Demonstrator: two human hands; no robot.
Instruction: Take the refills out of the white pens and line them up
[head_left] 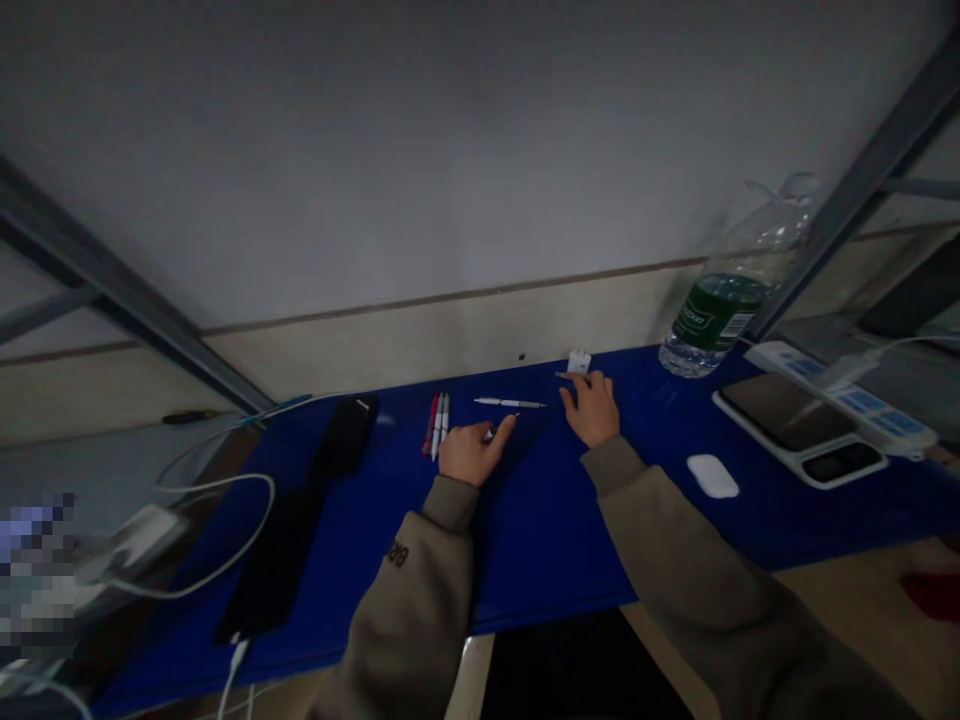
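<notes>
A: Left hand point(471, 452) flat on the desk point(540, 530), fingers point(501, 432) pressed together over a white pen point(491, 433)!

B: Right hand point(590, 410), fingers point(592, 382) curled, sits below a small white object point(578, 362) at eleven o'clock; a second pen point(510, 403) lies between, within both hands' reach.

At upper right I see a plastic water bottle point(716, 310), a power strip point(885, 412) and a white mouse point(712, 476); at lower left, a white charging cable point(255, 545).

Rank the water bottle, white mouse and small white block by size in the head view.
Largest: water bottle, then white mouse, then small white block; the mouse sits nearer the camera, so that gap is unsure.
</notes>
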